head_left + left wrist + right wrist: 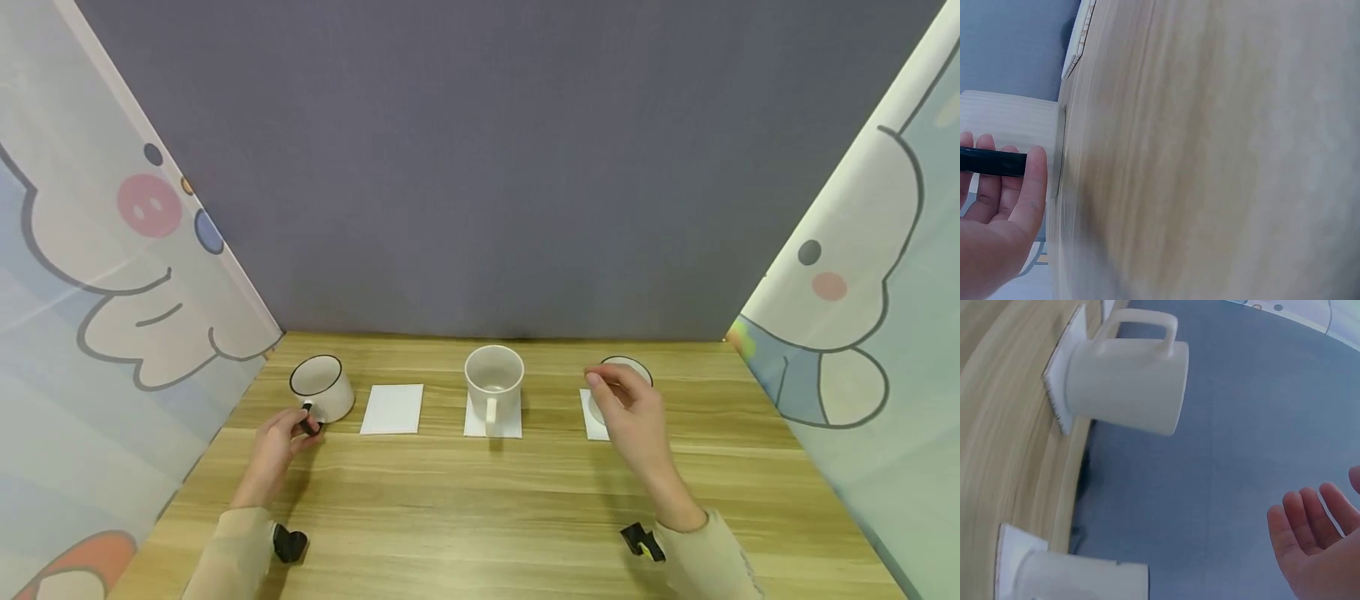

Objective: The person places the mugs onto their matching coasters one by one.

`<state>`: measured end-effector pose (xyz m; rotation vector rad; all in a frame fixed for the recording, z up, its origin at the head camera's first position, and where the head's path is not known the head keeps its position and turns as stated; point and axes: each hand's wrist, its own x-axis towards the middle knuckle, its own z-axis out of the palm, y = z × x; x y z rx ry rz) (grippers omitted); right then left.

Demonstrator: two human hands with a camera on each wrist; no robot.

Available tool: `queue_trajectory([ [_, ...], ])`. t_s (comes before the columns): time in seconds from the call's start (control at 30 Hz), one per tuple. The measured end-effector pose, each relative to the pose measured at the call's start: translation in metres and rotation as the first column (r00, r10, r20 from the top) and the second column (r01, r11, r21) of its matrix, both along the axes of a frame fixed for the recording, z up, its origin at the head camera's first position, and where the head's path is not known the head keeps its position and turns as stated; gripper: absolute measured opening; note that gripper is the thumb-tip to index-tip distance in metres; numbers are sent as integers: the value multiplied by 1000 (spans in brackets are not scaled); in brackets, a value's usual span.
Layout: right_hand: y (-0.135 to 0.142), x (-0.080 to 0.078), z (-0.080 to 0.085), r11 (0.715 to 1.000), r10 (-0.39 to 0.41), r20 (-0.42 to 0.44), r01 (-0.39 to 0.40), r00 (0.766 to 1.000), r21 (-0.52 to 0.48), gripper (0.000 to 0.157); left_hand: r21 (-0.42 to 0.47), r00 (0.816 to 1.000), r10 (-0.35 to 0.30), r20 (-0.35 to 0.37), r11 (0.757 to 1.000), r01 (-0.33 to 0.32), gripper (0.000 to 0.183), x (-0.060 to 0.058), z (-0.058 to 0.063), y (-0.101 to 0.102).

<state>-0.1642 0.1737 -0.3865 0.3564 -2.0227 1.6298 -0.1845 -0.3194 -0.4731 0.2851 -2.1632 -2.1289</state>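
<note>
At the left of the table, my left hand [277, 448] pinches the black handle [994, 162] of a white mug with a black rim [335, 398]. That mug's base is right at the wood, left of a bare white square coaster [392, 409]. My right hand [637, 421] hovers over another black-rimmed white mug [1088, 579] and partly hides it in the head view. Nothing is between its thumb and loosely bent fingers [1297, 515]. Under this right mug lies a white coaster [592, 421].
A plain white mug [495, 371] stands mid-table on its own white coaster [512, 425], handle facing me. Behind the wooden table [450, 508] rises a dark grey panel [495, 183]. Cartoon-printed sheets [90, 333] flank both sides.
</note>
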Motion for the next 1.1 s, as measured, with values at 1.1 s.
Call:
queue_trajectory([
  [1.1, -55, -13, 24, 963, 188, -247, -228, 951, -144, 13, -19, 1000, 20, 22, 1000, -20, 33, 0, 2, 2],
])
